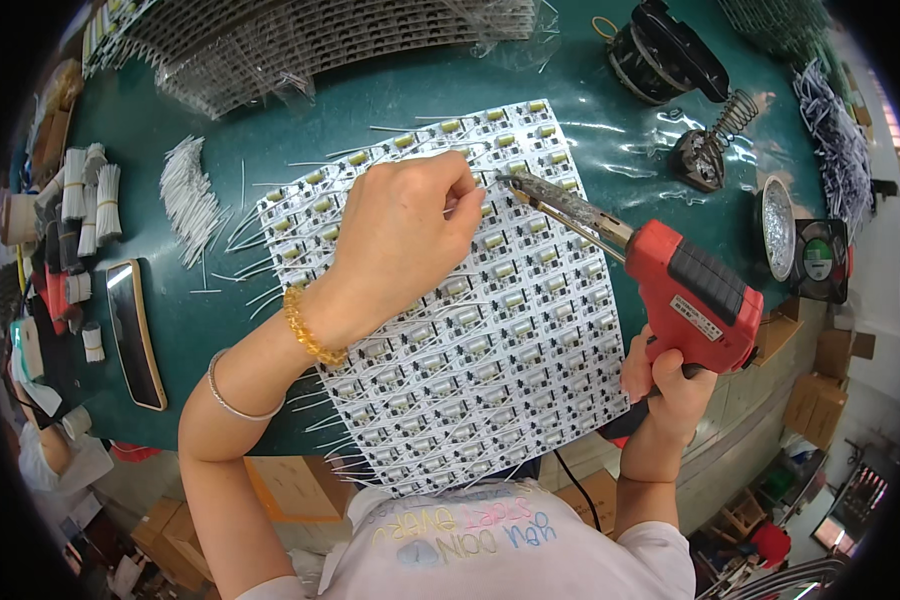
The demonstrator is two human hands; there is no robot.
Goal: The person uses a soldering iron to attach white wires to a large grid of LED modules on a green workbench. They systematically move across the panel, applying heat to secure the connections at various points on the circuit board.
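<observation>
White short-sleeved shirt with coloured lettering [450,575], just below white gridded circuit-board panel [518,372]. Panel on glossy green counter [610,130]. Red-and-black soldering gun [692,290], metal tip over panel's upper part; best held steady, clear of fingers. Right hand [678,388], right of panel: grip wrapped round gun handle. Left hand [410,215], over panel: thumb, forefinger pressed together; wire between, cannot tell.

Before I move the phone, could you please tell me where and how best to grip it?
Probably by the long edges at the middle of the phone, from above and slightly right: it appears to lie flat, screen up, long and narrow, while white bundles lie to its left.
</observation>
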